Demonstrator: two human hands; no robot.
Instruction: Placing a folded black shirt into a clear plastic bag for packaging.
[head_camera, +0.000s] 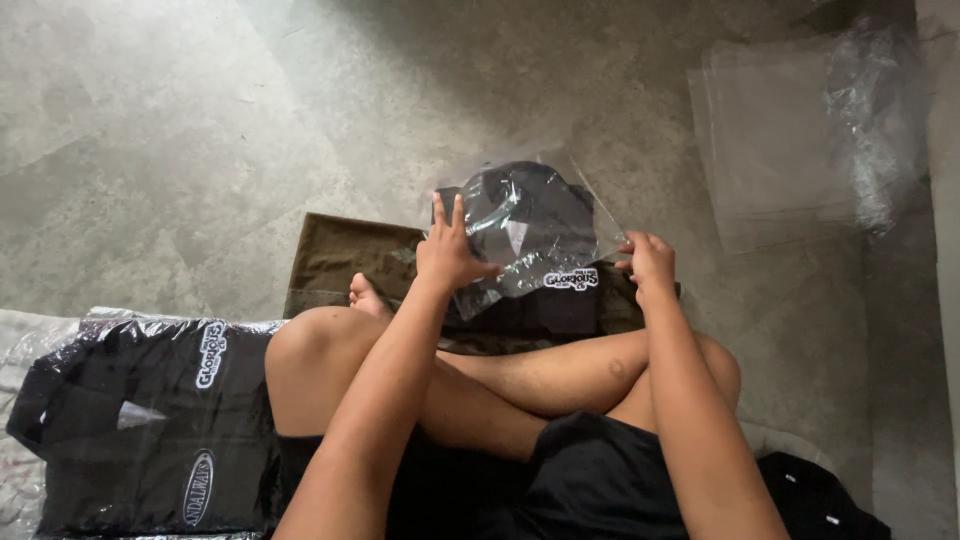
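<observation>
left hand (447, 255) flat on the clear plastic bag (528, 232), fingers straight and spread, thumb tucked under the bag's left edge, so a loose half-open grip pinching that edge. right hand (650, 264) curled shut on the bag's right lower corner, fingers pinched. bag holds a folded black shirt (520, 215), held just above a brown cloth (345, 262) on the floor (200, 120), in front of crossed legs. stack of bagged black shirts (140, 420) at left, pile of empty clear bags (790, 140) upper right.
</observation>
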